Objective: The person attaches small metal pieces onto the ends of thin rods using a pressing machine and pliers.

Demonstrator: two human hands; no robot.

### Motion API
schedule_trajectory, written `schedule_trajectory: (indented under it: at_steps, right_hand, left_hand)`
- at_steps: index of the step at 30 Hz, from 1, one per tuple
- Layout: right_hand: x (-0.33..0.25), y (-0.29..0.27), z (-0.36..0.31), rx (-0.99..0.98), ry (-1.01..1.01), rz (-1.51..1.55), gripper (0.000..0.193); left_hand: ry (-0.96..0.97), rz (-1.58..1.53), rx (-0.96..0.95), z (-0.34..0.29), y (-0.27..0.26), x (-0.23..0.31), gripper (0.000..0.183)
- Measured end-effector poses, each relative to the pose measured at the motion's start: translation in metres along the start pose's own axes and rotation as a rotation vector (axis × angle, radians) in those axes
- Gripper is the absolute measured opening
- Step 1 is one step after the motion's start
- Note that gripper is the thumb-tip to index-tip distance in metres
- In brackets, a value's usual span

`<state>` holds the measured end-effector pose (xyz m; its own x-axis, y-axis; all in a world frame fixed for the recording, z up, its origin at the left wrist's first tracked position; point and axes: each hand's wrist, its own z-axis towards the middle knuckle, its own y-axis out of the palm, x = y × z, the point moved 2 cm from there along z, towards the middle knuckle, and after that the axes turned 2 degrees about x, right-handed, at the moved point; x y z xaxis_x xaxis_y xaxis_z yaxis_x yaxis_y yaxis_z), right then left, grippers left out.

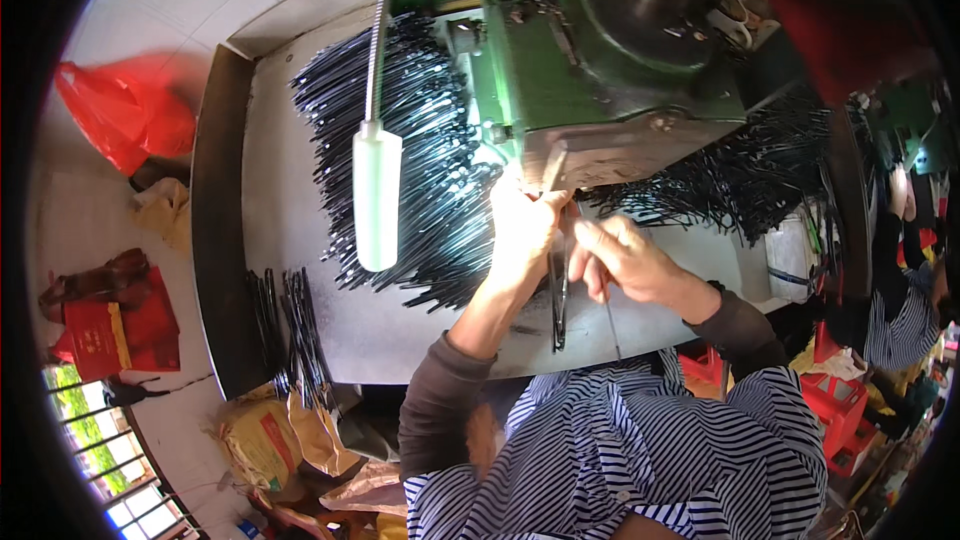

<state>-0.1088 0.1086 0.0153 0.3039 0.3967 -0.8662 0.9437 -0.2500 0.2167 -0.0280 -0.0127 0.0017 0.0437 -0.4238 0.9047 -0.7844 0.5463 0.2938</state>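
My left hand (520,225) is up against the lower front of a green machine (620,70), its fingers closed on thin black rods (558,310) that hang down toward the table's near edge. A short, flat metal piece (554,166) shows just above its fingertips; I cannot tell whether the hand touches it. Just to the right, my right hand (628,258) has its fingers curled in a pinch. From it a single thin rod (612,325) points down toward me. The machine's overhang and my fingers hide the rods' upper ends.
A large heap of black rods (400,160) covers the table's left side, with another heap (740,160) on the right. Small bundles (300,325) lie at the left front corner. A lamp (378,200) hangs on a flexible neck. The metal table (275,190) has a raised left wall (222,210).
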Motion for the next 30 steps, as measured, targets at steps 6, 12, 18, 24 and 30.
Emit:
schedule_trajectory:
  at_steps: [6, 12, 18, 24, 30]
  right_hand:
    - [0.033, 0.028, -0.029, 0.031, -0.014, -0.063, 0.054]
    - [0.019, 0.022, -0.031, -0.115, -0.254, -0.39, 0.034]
    - [-0.002, -0.062, -0.046, 0.513, -0.744, -1.242, 0.012]
    - [0.004, -0.071, -0.031, 0.312, -0.71, -1.402, 0.008]
    - [0.0, -0.06, -0.024, 0.336, -0.848, -1.355, 0.009]
  left_hand:
    - [0.044, 0.176, -0.109, 0.0, 0.0, 0.0, 0.012]
    - [0.011, 0.018, -0.154, -0.01, -0.008, 0.018, 0.012]
    - [0.359, 0.94, 0.343, -0.059, -0.165, 0.077, 0.031]
    - [0.687, 1.469, 0.43, -0.107, -0.136, 0.05, 0.033]
    - [0.716, 1.264, -0.018, -0.114, -0.044, -0.023, 0.017]
